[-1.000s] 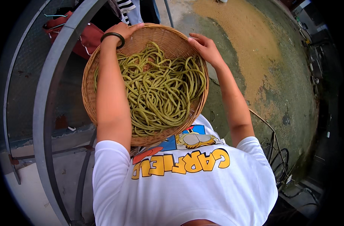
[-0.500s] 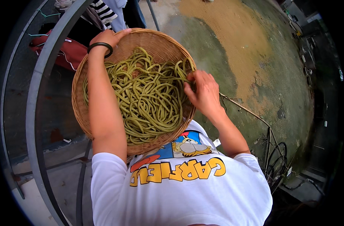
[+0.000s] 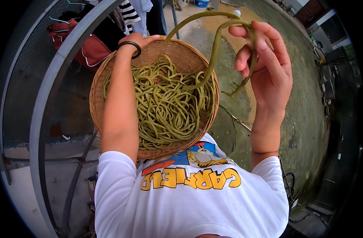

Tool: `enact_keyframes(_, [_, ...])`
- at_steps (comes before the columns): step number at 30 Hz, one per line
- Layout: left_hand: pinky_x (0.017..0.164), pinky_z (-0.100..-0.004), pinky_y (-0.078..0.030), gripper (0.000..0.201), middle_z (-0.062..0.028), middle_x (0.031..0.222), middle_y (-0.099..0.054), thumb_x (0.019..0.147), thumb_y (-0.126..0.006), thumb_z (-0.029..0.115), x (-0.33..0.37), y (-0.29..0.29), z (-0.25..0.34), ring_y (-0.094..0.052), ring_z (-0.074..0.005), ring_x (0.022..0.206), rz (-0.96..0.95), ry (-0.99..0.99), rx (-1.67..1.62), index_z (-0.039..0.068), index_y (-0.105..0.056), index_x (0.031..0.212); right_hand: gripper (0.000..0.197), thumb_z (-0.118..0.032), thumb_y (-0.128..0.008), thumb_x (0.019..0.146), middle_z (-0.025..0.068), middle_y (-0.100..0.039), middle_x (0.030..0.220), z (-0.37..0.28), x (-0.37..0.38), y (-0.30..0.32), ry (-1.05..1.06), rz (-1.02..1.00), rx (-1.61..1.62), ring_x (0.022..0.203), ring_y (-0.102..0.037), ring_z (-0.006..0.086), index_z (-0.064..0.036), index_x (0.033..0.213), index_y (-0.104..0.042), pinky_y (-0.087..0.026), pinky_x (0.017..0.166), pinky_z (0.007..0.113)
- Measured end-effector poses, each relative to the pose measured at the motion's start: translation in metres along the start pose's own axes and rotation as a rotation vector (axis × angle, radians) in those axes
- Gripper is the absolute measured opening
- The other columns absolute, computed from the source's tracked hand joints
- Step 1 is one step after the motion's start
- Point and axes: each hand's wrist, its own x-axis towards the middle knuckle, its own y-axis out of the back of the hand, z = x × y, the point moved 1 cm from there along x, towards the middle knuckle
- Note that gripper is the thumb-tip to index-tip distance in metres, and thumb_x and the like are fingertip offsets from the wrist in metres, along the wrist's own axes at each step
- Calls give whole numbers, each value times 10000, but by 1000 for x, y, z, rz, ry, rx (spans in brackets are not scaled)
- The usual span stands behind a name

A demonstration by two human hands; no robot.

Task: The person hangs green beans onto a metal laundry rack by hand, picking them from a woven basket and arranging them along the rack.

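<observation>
A round woven basket [image 3: 97, 91] rests against my front, tilted toward me. Inside lies a tangled heap of long green beans [image 3: 165, 111]. My left hand [image 3: 135, 43], with a dark bangle at the wrist, grips the basket's far rim; its forearm crosses over the left part of the heap. Raised above the right side of the basket, my right hand [image 3: 266, 59] pinches a couple of long beans [image 3: 215, 51] between thumb and fingers. They arch leftward over the basket, and one end dangles below the fingers.
A grey metal frame [image 3: 40, 99] curves along the left. Behind it hang clothes [image 3: 129, 14] and a red bag [image 3: 86, 49]. Yellowish grains [image 3: 225, 29] are spread on the green-stained ground ahead. A blue tub [image 3: 201, 3] stands at the far edge, and cables [image 3: 289, 182] lie at the right.
My right hand has risen from the basket's right rim, lifting long beans out of the heap. The basket and my left hand sit slightly further right in view.
</observation>
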Motion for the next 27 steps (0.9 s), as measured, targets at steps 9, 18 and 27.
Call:
enact_keyframes(9, [852, -383, -493, 989, -205, 1066, -656, 663, -472, 855, 5, -1, 8, -651, -297, 984, -21, 18, 41, -32, -659, 1060, 421, -36, -472, 908, 171, -529, 1300, -33, 68, 12, 234, 219, -125, 705, -643, 169, -4, 1326, -437, -474, 520, 237])
enact_keyframes(18, [783, -407, -502, 921, -219, 922, -677, 710, -435, 835, 5, -3, 10, -663, -330, 889, -37, -12, 24, -22, -695, 926, 364, 76, -473, 794, 131, -680, 824, -11, 274, -17, 997, -145, -1055, 644, -634, 159, 16, 1122, -619, -513, 605, 285])
enact_keyframes(27, [776, -406, -497, 891, -193, 911, -683, 710, -434, 831, 1, -3, -2, -664, -313, 877, -46, 58, 55, -3, -706, 868, 364, -88, -622, 708, 60, -708, 953, 69, 352, 7, 324, -172, -1092, 852, -685, 220, -165, 1054, -700, -539, 763, 335])
